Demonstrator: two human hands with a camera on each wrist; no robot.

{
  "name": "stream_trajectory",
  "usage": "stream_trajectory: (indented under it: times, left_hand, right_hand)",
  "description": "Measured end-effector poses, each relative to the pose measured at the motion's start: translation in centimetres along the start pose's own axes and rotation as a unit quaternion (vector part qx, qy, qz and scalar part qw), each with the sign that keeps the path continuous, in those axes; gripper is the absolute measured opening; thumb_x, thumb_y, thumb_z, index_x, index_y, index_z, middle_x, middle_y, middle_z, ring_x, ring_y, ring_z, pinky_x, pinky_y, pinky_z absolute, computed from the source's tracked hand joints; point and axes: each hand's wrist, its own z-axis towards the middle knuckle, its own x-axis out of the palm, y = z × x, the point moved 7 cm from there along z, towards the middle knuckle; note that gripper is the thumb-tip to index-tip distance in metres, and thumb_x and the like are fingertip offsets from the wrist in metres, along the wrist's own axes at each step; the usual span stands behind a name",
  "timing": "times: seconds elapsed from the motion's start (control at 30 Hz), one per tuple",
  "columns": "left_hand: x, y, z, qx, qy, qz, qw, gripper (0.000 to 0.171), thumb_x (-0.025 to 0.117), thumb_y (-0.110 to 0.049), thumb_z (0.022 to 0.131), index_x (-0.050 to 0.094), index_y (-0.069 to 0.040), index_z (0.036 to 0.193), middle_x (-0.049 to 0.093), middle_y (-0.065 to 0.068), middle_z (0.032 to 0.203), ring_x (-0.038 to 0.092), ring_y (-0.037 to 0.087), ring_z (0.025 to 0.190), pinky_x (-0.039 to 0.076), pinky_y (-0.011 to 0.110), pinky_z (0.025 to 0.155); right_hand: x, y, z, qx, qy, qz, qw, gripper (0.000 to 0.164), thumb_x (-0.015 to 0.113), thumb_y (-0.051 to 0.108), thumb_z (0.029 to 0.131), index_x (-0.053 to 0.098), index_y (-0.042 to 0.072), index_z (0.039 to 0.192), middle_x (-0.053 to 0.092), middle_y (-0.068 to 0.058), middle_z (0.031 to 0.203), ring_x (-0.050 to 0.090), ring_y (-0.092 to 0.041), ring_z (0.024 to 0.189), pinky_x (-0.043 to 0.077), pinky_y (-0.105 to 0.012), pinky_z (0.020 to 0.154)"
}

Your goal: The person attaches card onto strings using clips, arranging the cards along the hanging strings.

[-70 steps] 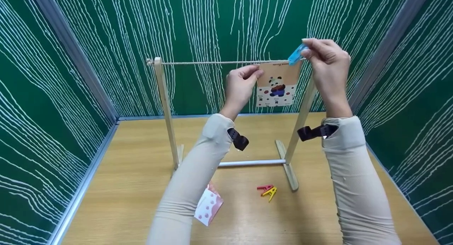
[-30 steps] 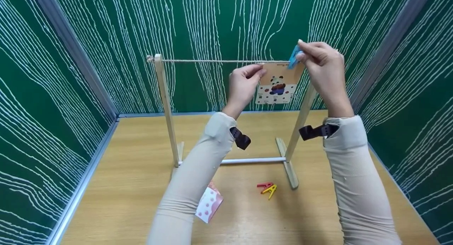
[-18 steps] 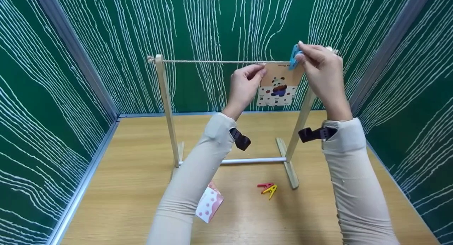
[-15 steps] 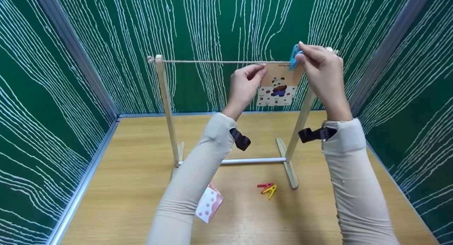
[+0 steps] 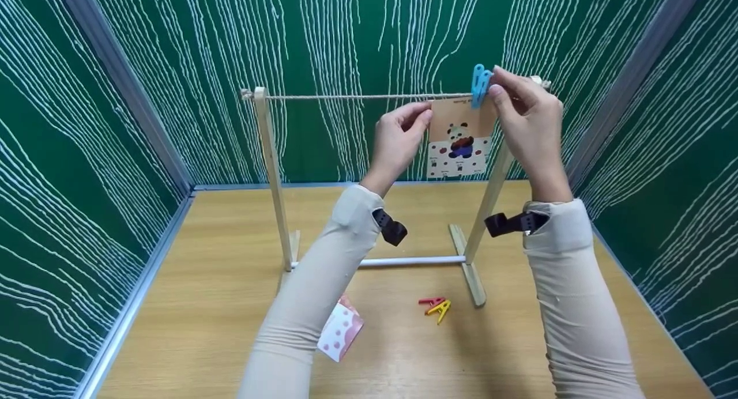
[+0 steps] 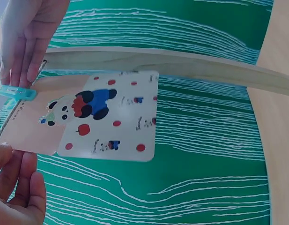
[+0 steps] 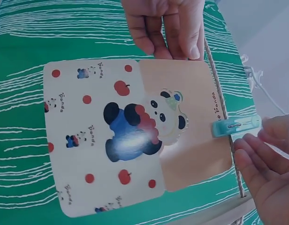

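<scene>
Left hand [image 5: 396, 135] in pinch on panda card [image 5: 459, 139], half-uncurled, empty right hand [image 5: 533, 119] beside blue clip [image 5: 478, 90]

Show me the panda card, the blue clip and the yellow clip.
Panda card [image 7: 137, 136]: right wrist view, its middle.
Blue clip [image 7: 235, 126]: right wrist view, mid-body.
Yellow clip [image 5: 443, 308]: head view, near its hinge.

Card [image 5: 459, 116] is hanging under rope [image 5: 346, 97], nr R post [image 5: 491, 188], clip [image 5: 478, 86] sitting at its top edge; L hand [image 5: 399, 139] is flanking it L, R hand [image 5: 535, 131] R. Two pegs [image 5: 439, 307] are lying on table [image 5: 219, 307] before stand [image 5: 412, 262] (nr R foot [image 5: 473, 281]), 2nd card [image 5: 339, 332] to their L.
</scene>
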Motion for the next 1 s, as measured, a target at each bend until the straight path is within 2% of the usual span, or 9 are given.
stream_trajectory:
  times: [0.23,0.47,0.63,0.77,1.0]
  left_hand:
    - [-0.3,0.2,-0.4,-0.017,0.019,0.01,0.9996,0.031,0.051,-0.019,0.1,0.061,-0.011,0.128,0.066,0.004,0.122,0.066,0.009,0.101,0.051,0.016,0.088]
    - [-0.8,1.0,-1.3,-0.011,0.047,0.016,0.9987,0.036,0.048,-0.02,0.101,0.055,-0.012,0.135,0.062,0.003,0.131,0.062,0.01,0.113,0.047,0.016,0.095]
    - [-1.6,2.0,-2.3,-0.018,0.073,0.052,0.9958,0.037,0.046,-0.023,0.102,0.051,-0.014,0.138,0.061,0.003,0.132,0.057,0.009,0.118,0.045,0.018,0.099]
    - [-2.3,3.0,-3.2,-0.021,0.086,0.08,0.9929,0.037,0.047,-0.024,0.102,0.051,-0.014,0.138,0.061,0.005,0.128,0.057,0.012,0.115,0.046,0.019,0.098]
    - [-4.0,5.3,-4.7,-0.024,0.086,0.115,0.9893,0.036,0.047,-0.025,0.102,0.051,-0.012,0.136,0.062,0.006,0.124,0.057,0.013,0.11,0.047,0.023,0.099]
  right_hand:
    - [-0.4,-0.6,-0.4,-0.008,-0.02,0.042,0.999,0.031,0.055,0.019,0.097,0.063,0.013,0.127,0.067,-0.008,0.12,0.064,-0.007,0.103,0.049,-0.018,0.093]
    - [-0.3,-1.2,-1.8,0.002,0.008,0.069,0.998,0.031,0.052,0.02,0.099,0.061,0.014,0.128,0.066,-0.008,0.123,0.064,-0.009,0.109,0.048,-0.022,0.098]
    - [0.2,-2.0,-3.1,0.002,0.032,0.074,0.997,0.031,0.051,0.021,0.099,0.059,0.015,0.129,0.064,-0.009,0.125,0.062,-0.011,0.11,0.047,-0.023,0.099]
    - [0.4,-2.8,-4.5,0.008,0.038,0.077,0.996,0.031,0.052,0.021,0.099,0.059,0.016,0.129,0.064,-0.009,0.125,0.063,-0.01,0.11,0.047,-0.022,0.098]
    - [1.0,-4.3,-6.9,0.024,0.059,0.093,0.994,0.032,0.052,0.02,0.099,0.06,0.01,0.129,0.064,-0.014,0.124,0.064,-0.009,0.106,0.047,-0.018,0.096]
